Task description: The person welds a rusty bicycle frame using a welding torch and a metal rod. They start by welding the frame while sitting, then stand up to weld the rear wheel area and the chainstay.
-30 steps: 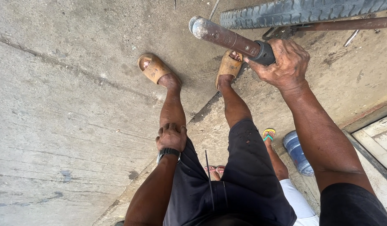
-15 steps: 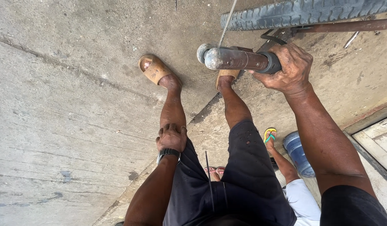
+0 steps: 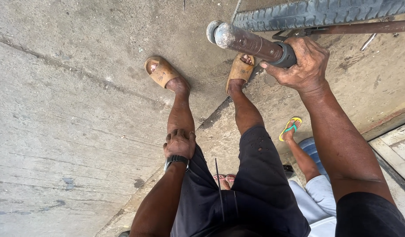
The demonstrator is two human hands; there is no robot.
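Note:
My right hand (image 3: 304, 66) is closed around the dark grip of a long grey metal bar (image 3: 246, 41), which slants up and left toward a rounded end. A black treaded tyre (image 3: 316, 13) lies just beyond the bar at the top. My left hand (image 3: 179, 143), with a black watch on the wrist, rests flat on my left knee, holding nothing. I stand in dark shorts and tan sandals (image 3: 160, 71) on the concrete.
Another person's foot in a yellow and green flip-flop (image 3: 291, 127) stands close behind my right leg, next to a blue container (image 3: 313, 149). A rusty rod (image 3: 364, 28) runs below the tyre. Cracked concrete floor (image 3: 66, 109) spreads to the left; a raised slab (image 3: 397, 147) edges the right.
The bar in my right hand swung down toward level half a second ago and has now tilted up-left again. My left hand stays on the knee.

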